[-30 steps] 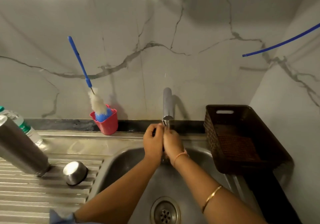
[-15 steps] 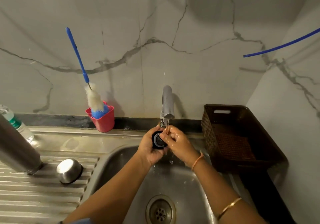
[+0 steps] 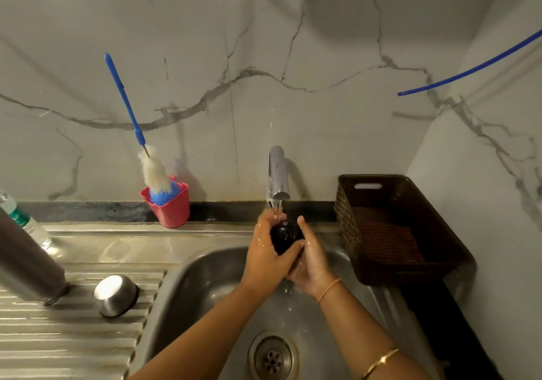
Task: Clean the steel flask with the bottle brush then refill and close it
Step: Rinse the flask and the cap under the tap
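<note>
Black flask stopper wet under running tap, clasped by left hand and right hand, steel flask on drainboard, steel cap beside

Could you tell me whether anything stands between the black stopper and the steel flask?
Only the steel cap, on the drainboard beside the steel flask; the black stopper, held in the left hand and right hand, could likely pass over it.

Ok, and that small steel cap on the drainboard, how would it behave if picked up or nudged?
The steel cap seems hollow, so probably light. Its polished, rounded surface likely makes a wet grip slippery. Sitting on the ridged drainboard beside the flask, a nudge would probably rattle or slide it along the grooves.
</note>
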The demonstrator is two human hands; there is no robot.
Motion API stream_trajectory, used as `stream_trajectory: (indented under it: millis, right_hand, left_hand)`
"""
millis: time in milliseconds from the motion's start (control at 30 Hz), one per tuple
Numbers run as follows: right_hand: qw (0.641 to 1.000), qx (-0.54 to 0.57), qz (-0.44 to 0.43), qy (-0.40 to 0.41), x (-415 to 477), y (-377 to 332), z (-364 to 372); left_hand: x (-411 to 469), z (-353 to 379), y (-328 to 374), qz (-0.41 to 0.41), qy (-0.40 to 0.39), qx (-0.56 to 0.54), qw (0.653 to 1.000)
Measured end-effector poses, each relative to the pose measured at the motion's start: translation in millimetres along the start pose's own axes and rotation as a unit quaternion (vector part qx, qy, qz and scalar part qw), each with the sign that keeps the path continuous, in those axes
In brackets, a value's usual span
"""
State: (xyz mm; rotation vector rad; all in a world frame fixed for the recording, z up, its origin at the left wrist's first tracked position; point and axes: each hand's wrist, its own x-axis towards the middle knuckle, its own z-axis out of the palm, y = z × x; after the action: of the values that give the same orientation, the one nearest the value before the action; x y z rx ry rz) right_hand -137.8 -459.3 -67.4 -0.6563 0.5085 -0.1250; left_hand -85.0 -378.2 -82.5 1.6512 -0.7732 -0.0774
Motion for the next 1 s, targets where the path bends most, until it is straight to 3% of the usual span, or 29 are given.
stream_trajectory:
  millis: [100,300,367,433,533,633,733,867,1000]
  right_hand:
    - [0.999,0.003,0.043,-0.005,3.2,10.3,6.5]
    - [0.994,0.034,0.108,-0.007,13.4,10.4,7.1]
    - [0.992,-0.026,0.122,0.034,14.7,1.1,6.8]
    - [0.978,-0.176,0.085,0.080,14.8,-6.4,9.1]
    - [0.929,-0.332,-0.115,0.114,12.1,-11.1,17.9]
    - [0.861,-0.425,-0.273,0.058,10.0,-9.8,16.4]
    - [0.797,-0.518,-0.310,0.026,9.2,-2.2,11.8]
    - [0.694,-0.597,-0.396,0.071,8.3,0.1,13.2]
    - [0.617,-0.685,-0.381,0.069,3.6,-12.7,11.1]
  left_hand:
    - [-4.5,-13.8,-4.0,-0.046,-0.001,-0.047,0.998]
    - [4.5,-37.4,-2.2,-0.078,-0.175,-0.032,0.981]
    - [5.2,-35.1,-0.1,-0.045,-0.142,0.007,0.989]
    - [6.0,-33.1,0.3,-0.018,-0.100,0.024,0.995]
    - [9.1,-34.0,-4.0,-0.022,-0.034,0.003,0.999]
    - [9.8,-33.4,-6.7,-0.038,0.000,-0.025,0.999]
    - [9.1,-29.9,-7.2,-0.045,0.020,-0.036,0.998]
    - [6.3,-23.4,-5.0,-0.062,0.027,-0.050,0.996]
    - [4.3,-22.7,-8.5,-0.042,0.001,0.010,0.999]
